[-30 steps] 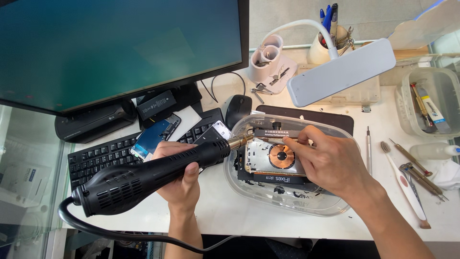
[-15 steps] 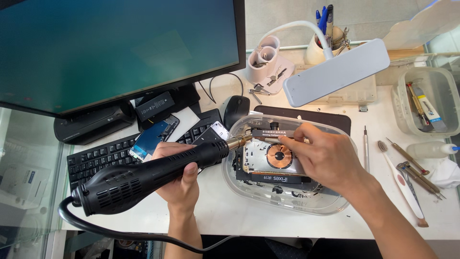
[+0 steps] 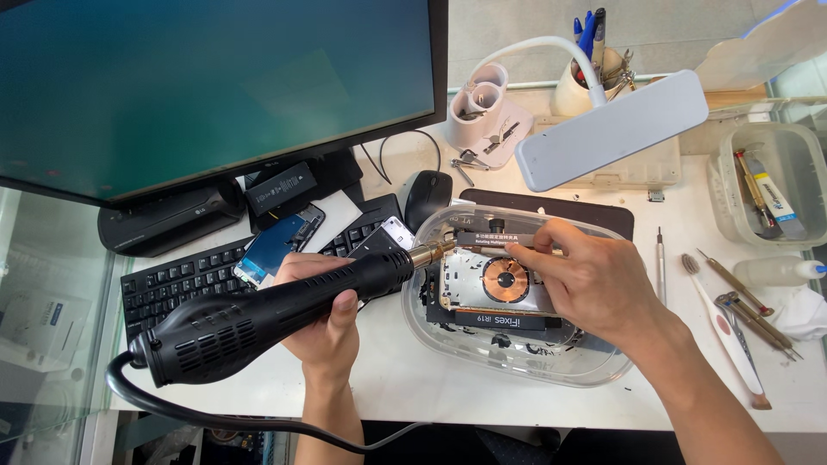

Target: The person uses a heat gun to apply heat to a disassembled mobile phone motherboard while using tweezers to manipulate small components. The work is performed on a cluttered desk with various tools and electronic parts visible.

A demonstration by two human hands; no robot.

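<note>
My left hand (image 3: 326,331) grips a black hot air gun (image 3: 250,323) by its body. The gun's metal nozzle (image 3: 431,253) points at the upper left corner of an opened phone (image 3: 482,297) with a copper coil (image 3: 505,279). The phone is clamped in a black holder inside a clear plastic tray (image 3: 517,372). My right hand (image 3: 594,282) rests over the phone's right side. Its thumb and fingers are pinched together at the holder's top edge, close to the nozzle. Whether anything sits between them is hidden.
A monitor (image 3: 215,86), keyboard (image 3: 181,280) and mouse (image 3: 427,195) fill the left and back. A loose phone (image 3: 271,245) lies on the keyboard. A white desk lamp (image 3: 612,129) hangs above the tray. On the right lie hand tools (image 3: 741,297), a white bottle (image 3: 775,270) and a clear box (image 3: 767,194).
The view has shifted slightly. Both hands, the hot air gun and the phone keep the same positions.
</note>
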